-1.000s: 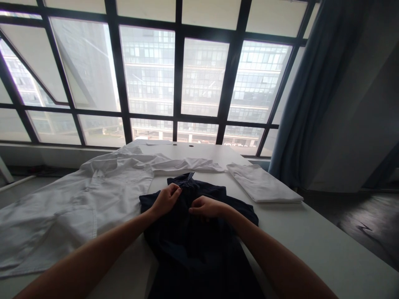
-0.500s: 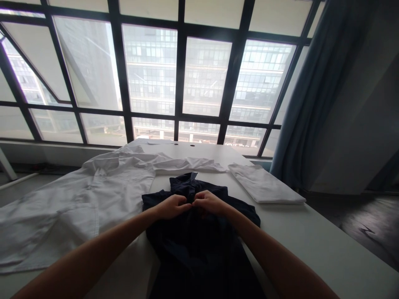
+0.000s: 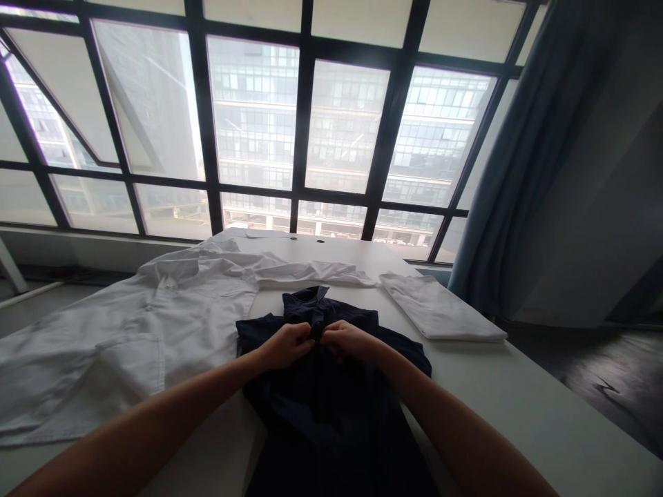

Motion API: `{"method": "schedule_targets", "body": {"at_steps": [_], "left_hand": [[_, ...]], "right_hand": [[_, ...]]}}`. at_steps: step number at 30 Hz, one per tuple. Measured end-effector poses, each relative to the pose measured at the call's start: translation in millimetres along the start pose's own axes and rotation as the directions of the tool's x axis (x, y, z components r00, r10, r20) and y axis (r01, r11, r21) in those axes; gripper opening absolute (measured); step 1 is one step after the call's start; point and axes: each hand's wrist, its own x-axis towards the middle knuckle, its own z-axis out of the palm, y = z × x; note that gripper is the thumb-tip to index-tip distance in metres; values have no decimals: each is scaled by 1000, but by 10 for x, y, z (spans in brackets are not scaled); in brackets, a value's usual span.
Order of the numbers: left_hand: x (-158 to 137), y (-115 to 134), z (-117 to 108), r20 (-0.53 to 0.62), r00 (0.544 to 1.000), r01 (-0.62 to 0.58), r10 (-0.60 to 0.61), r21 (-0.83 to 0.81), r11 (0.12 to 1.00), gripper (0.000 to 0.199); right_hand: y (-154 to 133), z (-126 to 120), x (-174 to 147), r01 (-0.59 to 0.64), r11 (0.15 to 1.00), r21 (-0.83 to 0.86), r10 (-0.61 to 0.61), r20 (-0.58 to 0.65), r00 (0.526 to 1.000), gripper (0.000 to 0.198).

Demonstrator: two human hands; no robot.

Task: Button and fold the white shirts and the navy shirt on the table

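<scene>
Pinching the front of the navy shirt (image 3: pixel 331 386) just under its collar, the left hand (image 3: pixel 286 345) and right hand (image 3: pixel 348 341) meet, fingertips together on the cloth. It looks like buttoning near the top; how many buttons are closed I cannot tell. The shirt lies flat on the table (image 3: pixel 523 400), between a spread white shirt (image 3: pixel 129 331) and a folded one (image 3: pixel 440 310).

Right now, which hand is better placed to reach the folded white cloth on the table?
Probably the right hand: the folded white cloth lies on its side. The left hand would have to cross over. Both hands pinch the dark shirt.
</scene>
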Motion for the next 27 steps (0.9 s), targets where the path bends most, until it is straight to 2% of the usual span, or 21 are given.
{"method": "schedule_targets", "body": {"at_steps": [2,7,11,13,15,17,19,20,21,22,24,25,26,27], "left_hand": [[-9,-3,0,-2,1000,-9,9,-16,1000,26],[-13,-16,-29,-9,1000,14,-14,-86,996,34],[-12,71,-13,54,998,41,-32,-167,985,39],[0,149,-12,101,994,54,-34,-204,978,41],[21,210,-63,117,992,62,-38,-215,975,42],[47,220,-192,88,995,67,-50,-205,976,44],[62,170,-388,40,996,82,-77,-144,986,47],[61,127,-494,7,995,102,-101,-74,992,48],[51,78,-594,-36,991,130,-129,27,991,49],[34,29,-678,-89,984,165,-153,146,976,48],[-19,-56,-780,-174,967,235,-184,349,907,46],[-51,-84,-793,-193,962,258,-196,393,883,45],[-82,-100,-785,-209,956,272,-204,381,884,44],[-110,-103,-761,-229,950,279,-210,328,903,43]], "right_hand": [[14,-25,-7,0,1000,24,-1,39,999,16],[45,-27,1,78,997,26,-80,51,996,15],[55,-2,3,207,964,-170,-208,10,978,17],[33,-2,-17,281,921,-268,-283,32,959,17],[-5,-35,-57,309,888,-341,-303,71,950,17],[-37,-121,-108,249,876,-412,-223,112,968,20],[-40,-266,-150,159,869,-469,-127,99,987,23],[-26,-356,-162,111,856,-505,-108,36,993,25],[-5,-453,-168,58,833,-551,-121,-78,990,27],[22,-552,-170,-13,798,-603,-154,-224,962,28],[83,-741,-173,-228,703,-674,-191,-488,852,27],[110,-822,-178,-334,654,-678,-173,-564,807,29],[132,-891,-190,-413,616,-671,-128,-603,788,32],[149,-947,-208,-462,596,-657,-61,-610,790,35]]}}
